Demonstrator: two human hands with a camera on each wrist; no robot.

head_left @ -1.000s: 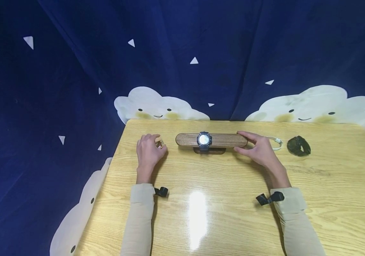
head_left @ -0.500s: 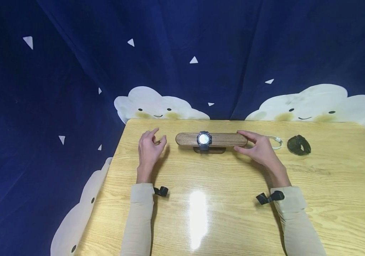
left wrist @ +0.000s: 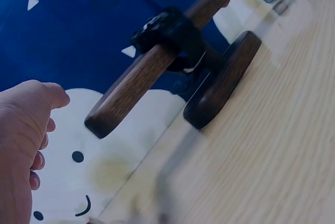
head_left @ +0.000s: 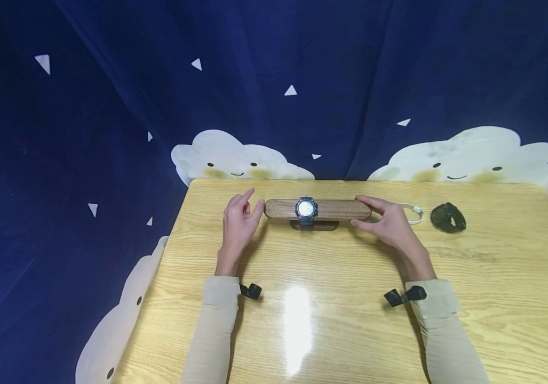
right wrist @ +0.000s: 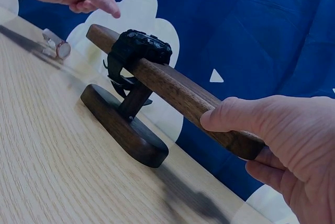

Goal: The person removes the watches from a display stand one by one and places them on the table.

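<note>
A dark wooden watch stand [head_left: 336, 209] has a crossbar on a short post and a rounded base. A black sports watch [head_left: 306, 209] is strapped round the bar near its middle. My right hand [head_left: 388, 224] grips the bar's right end between thumb and fingers, also plain in the right wrist view. My left hand [head_left: 240, 221] is beside the bar's left end, holding nothing, its index finger pointing forward and the other fingers loosely bent. In the right wrist view a small watch with a rose-gold case [right wrist: 63, 50] lies on the table below my left hand; the head view hides it.
Right of the stand, a white watch [head_left: 417, 210] and a black watch [head_left: 448, 217] lie on the wooden table [head_left: 350, 320]. Behind the table hangs a dark blue curtain [head_left: 274, 80] with clouds and white triangles.
My left hand has come away from the rose-gold watch, its fingers spreading, and has moved right to the bar's left end. My right hand keeps its grip in the same place.
</note>
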